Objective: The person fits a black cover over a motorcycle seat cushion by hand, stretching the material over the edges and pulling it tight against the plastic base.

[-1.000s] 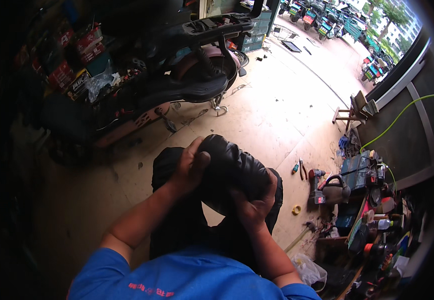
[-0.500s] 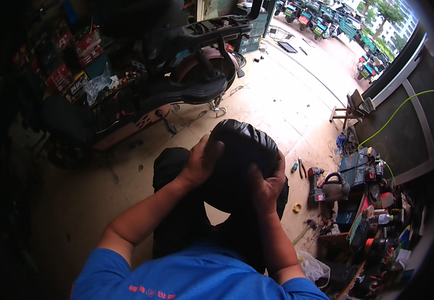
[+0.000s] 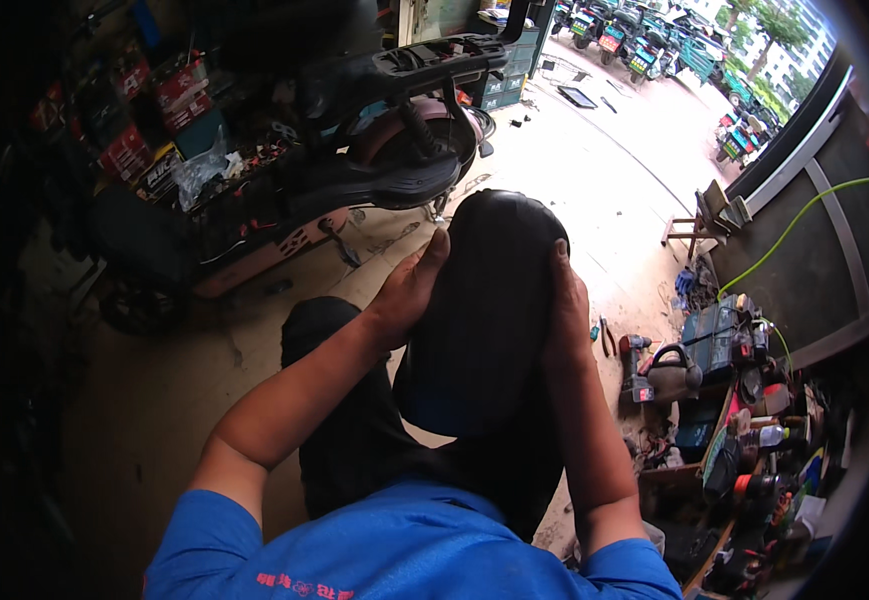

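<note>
Between my hands is a black scooter seat (image 3: 489,310), long and smooth with a rounded far end, held over my lap. My left hand (image 3: 409,295) grips its left side, the thumb pointing up along the edge. On the opposite side my right hand (image 3: 567,305) presses against the edge, thumb up and fingers mostly hidden behind it. The seat's underside is out of sight. My knees, in dark trousers (image 3: 329,325), are beneath and beside it.
A pink and black electric scooter (image 3: 324,215) stands at the left. To the right, on the floor, are pliers (image 3: 607,338) and a cordless drill (image 3: 634,365). Beyond them is a cluttered low shelf (image 3: 714,470). A small wooden stool (image 3: 689,228) stands near the doorway.
The seat has turned in my hands: its wrinkled edge has gone from view and its smooth long face now shows. Both hands have shifted slightly and the far end sits higher.
</note>
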